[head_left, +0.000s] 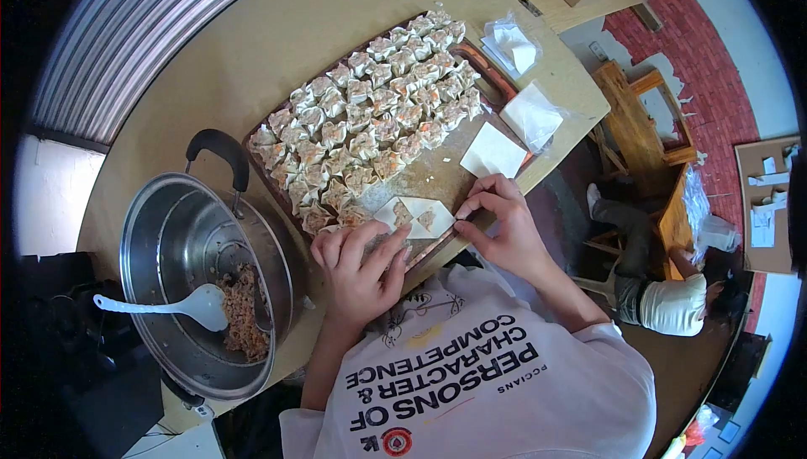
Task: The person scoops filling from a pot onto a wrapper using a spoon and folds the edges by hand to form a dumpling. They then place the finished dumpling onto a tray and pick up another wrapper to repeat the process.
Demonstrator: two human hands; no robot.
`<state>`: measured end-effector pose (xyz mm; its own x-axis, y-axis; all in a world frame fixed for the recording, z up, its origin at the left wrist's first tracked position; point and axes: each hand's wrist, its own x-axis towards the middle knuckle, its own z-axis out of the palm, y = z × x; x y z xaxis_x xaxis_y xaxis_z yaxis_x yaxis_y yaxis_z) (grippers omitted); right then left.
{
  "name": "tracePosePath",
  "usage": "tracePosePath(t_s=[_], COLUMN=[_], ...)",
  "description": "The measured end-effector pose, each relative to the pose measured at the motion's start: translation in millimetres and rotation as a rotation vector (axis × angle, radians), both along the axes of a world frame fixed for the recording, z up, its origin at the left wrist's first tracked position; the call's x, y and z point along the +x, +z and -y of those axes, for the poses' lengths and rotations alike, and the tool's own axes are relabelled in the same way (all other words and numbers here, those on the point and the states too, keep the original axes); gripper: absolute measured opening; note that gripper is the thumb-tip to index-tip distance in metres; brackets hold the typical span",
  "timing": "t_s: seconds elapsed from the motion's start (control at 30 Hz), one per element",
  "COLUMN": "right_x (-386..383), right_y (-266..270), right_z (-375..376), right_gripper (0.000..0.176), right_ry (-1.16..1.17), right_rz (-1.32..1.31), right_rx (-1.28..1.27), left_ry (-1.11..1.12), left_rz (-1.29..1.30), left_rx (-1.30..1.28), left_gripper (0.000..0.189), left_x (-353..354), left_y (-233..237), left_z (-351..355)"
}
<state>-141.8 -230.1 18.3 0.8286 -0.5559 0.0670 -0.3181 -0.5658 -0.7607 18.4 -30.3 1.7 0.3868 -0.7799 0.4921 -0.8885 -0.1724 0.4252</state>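
My left hand [360,263] rests with its fingers on a flat white dumpling wrapper [416,215] that carries a dab of meat filling, at the near edge of the wooden tray [437,175]. My right hand [500,222] pinches the right corner of the same wrapper. Several rows of folded dumplings [370,118] fill the tray beyond the hands. A loose stack of wrappers [493,151] lies just past my right hand.
A steel pot [197,278] with minced filling [244,308] and a white spoon [181,303] stands at the left. Plastic-bagged wrappers [531,114] [513,43] lie on the table's far right. Another person [664,295] sits on the floor to the right, beside wooden furniture [643,123].
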Motion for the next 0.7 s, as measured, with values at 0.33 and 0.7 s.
tracePosePath(t_s=[0.33,0.7], right_x=[-0.7,3.7], right_y=[-0.6,-1.3], right_z=[0.0,0.1], right_gripper=[0.016,0.017], right_ry=[0.007,0.058], right_rz=[-0.011,0.01], right_rx=[0.006,-0.048], left_ry=[0.0,-0.03], left_rz=[0.019,0.049], left_rx=[-0.003,0.148], left_gripper=[0.034,0.028], left_x=[-1.0,-19.4], left_y=[0.1,8.0], left_z=[1.3,23.6])
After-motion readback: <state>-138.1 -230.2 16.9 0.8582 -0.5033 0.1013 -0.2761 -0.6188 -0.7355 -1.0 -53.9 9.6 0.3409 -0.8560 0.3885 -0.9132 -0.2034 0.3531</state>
